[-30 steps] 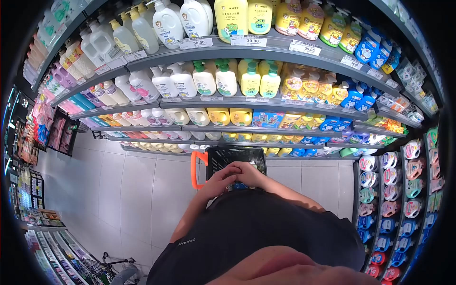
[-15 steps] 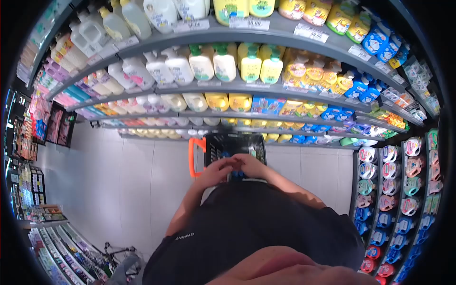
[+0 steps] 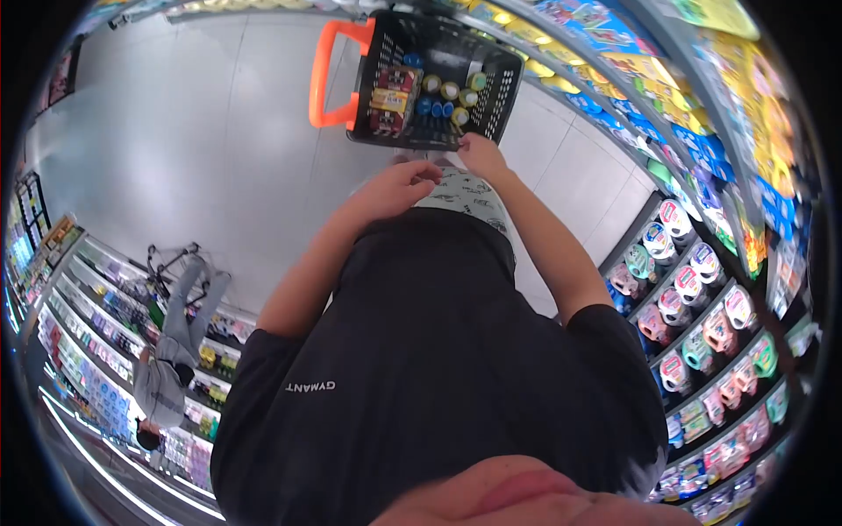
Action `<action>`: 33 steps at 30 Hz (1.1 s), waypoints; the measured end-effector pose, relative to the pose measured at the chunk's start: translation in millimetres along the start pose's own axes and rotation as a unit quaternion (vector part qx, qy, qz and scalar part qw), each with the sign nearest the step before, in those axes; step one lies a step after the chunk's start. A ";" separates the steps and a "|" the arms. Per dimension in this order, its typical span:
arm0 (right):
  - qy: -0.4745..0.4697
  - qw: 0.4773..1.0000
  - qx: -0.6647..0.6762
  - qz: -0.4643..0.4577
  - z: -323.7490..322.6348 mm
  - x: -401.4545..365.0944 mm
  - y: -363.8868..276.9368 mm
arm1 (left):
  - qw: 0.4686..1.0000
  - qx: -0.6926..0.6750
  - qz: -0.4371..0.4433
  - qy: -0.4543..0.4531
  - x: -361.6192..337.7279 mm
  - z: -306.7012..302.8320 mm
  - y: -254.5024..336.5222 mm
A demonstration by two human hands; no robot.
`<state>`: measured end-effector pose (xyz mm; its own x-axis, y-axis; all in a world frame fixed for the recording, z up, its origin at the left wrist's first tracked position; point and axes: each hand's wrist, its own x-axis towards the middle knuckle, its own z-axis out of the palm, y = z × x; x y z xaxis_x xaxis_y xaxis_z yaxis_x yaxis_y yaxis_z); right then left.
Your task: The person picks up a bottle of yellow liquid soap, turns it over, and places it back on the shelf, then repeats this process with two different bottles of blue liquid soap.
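A black shopping basket [image 3: 434,136] with perforated walls stands ahead of me, its orange handle [image 3: 320,83] out to the left. Inside are brown-and-yellow packs [image 3: 392,99], several cans or bottles with pale round tops [image 3: 450,90], and several blue-topped ones [image 3: 424,106]. My right hand [image 3: 481,155] is closed at the basket's near rim, fingers pinching the edge. My left hand [image 3: 405,187] hangs in front of my patterned light shorts [image 3: 465,193]. Its fingers are loosely bent and apart, with nothing seen in them.
Shelves of yellow and blue packages [image 3: 605,96] run along the upper right. Detergent bottles [image 3: 688,280] fill the racks at right. A person in grey [image 3: 162,386] stands by the lower-left shelves, near a dark wheeled frame [image 3: 171,267]. Pale floor tiles [image 3: 219,114] lie left of the basket.
My hands, together over the basket before, have parted; the right is now at its rim. My view has turned and tilted, so the basket appears higher and its contents show.
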<state>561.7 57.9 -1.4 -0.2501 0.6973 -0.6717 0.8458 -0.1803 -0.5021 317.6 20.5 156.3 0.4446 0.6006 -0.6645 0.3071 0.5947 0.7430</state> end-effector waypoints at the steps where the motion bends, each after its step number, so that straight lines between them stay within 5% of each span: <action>1: -0.002 1.000 -0.013 0.028 10.7 18.4 15.6 | 1.000 0.000 -0.024 -0.011 7.2 1.7 -6.1; 17: 0.103 0.953 -0.136 0.252 124.8 387.2 260.3 | 0.956 -0.227 -0.176 -0.054 141.8 27.1 -176.2; 22: 0.109 0.942 -0.130 0.289 127.9 411.9 243.8 | 0.951 -0.246 -0.184 -0.047 156.3 27.9 -199.3; 30: 0.133 0.957 -0.131 0.221 120.2 404.1 236.1 | 0.955 -0.238 -0.168 -0.051 151.8 21.7 -199.8; 33: 0.160 0.974 -0.146 0.069 114.8 399.3 276.3 | 0.956 -0.243 -0.154 -0.056 146.9 16.4 -191.0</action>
<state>641.5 206.9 -470.9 -0.0049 0.8693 -0.4943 0.9706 -0.1149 -0.2116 338.0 -13.6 -81.8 0.4927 0.3121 -0.8123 0.0221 0.9287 0.3702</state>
